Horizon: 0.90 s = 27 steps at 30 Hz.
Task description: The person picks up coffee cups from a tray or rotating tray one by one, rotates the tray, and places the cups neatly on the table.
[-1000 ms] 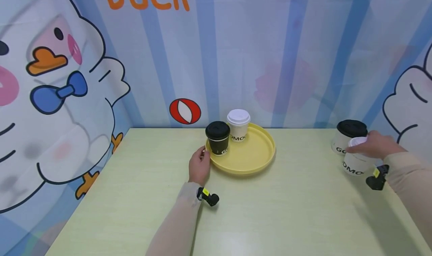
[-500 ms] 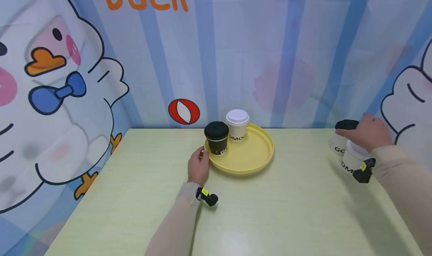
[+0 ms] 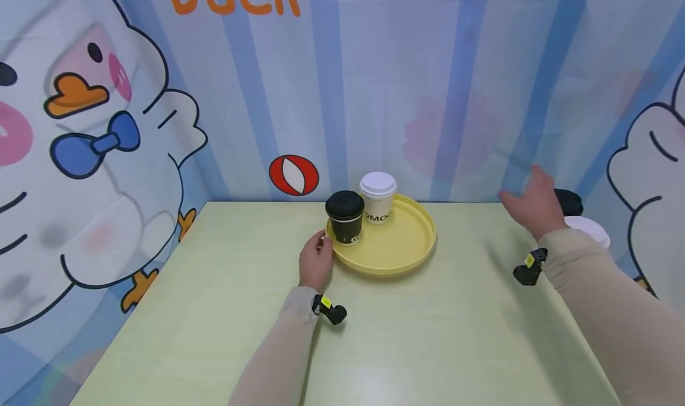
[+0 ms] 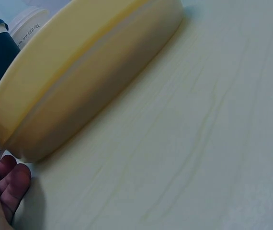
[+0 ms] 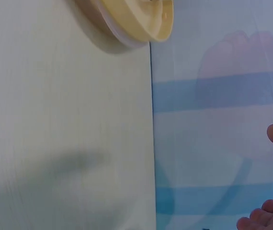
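In the head view my left hand [image 3: 316, 263] grips the left rim of a round yellow tray [image 3: 398, 257]; in the left wrist view its curled fingers [image 4: 14, 184] lie against the tray's edge. On the tray stand a black paper coffee cup [image 3: 345, 227] with a black lid and a white coffee cup [image 3: 377, 207] with a white lid. My right hand [image 3: 535, 207] is in the air at the right, thumb and fingers spread, holding nothing. Behind it, a black lid [image 3: 569, 202] and a white lid [image 3: 588, 230] show; the hand and forearm hide the cups below.
The pale tabletop [image 3: 428, 334] ends at the back against a blue striped backdrop [image 3: 364, 85] printed with cartoon ducks. Each wrist carries a small black camera. In the right wrist view the tray's edge [image 5: 139, 24] appears at the top.
My right hand has let go of the white-lidded cup at the right, risen, and moved left past the black-lidded cup, with nothing in it. The left hand and tray have stayed put.
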### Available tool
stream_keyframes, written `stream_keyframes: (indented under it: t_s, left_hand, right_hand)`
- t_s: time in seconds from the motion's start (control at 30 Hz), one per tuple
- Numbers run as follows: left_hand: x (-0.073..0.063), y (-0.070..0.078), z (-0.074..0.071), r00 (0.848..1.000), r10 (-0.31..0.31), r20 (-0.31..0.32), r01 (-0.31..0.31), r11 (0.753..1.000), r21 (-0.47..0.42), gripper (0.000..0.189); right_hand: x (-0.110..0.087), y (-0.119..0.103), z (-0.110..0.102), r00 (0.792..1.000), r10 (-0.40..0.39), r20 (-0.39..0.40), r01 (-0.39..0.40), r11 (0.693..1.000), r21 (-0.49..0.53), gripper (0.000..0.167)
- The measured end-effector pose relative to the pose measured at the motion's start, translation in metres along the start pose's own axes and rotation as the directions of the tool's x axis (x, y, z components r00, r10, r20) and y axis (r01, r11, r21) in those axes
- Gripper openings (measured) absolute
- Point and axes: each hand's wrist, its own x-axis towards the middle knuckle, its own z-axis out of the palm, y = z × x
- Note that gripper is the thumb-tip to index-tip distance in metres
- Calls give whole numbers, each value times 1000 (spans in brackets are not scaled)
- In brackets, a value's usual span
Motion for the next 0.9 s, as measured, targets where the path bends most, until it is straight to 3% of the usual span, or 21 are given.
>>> stream_keyframes:
  t_s: [0.17,0.4,0.63,0.9]
  left_hand:
    - [2,0,-1,1000,4,-5,-4,1000,0,45]
    - [0,2,-2,1000,19,-8,-19,1000,3,43]
    - [-1,5,-2,1000,5,-2,-5,1000,4,43]
    - [0,0,-1,1000,8,-10,-8,1000,1,43]
  right_hand:
    - [3,-4,22,1000,-1,1,1,998,62,92]
    - [-1,-4,53,995,41,92,-55,987,152,91]
    - [-2,-3,85,987,107,124,-135,960,245,96]
    - [-1,-1,114,951,79,298,-185,920,347,108]
